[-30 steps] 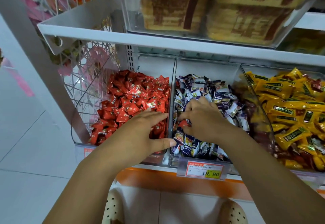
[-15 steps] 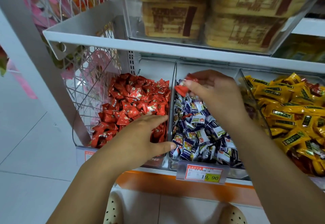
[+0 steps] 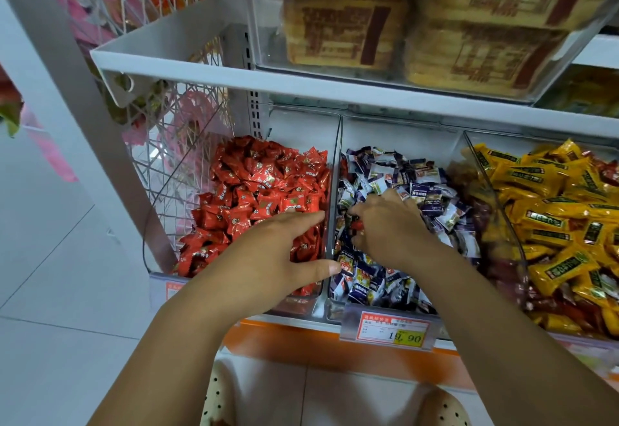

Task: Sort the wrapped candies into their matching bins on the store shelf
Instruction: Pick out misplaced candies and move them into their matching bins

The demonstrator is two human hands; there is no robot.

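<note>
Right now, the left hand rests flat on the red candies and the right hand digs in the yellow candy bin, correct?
Not quite. In the head view the right hand digs in the middle bin of purple-and-white candies, not the yellow candy bin. The left hand does rest flat on the red candies.

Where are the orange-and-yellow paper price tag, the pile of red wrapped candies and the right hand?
orange-and-yellow paper price tag [image 3: 391, 331]: head view, printed face.
pile of red wrapped candies [image 3: 264, 178]: head view, wrapper mid-pile.
right hand [image 3: 390, 226]: head view, back of hand.
</note>
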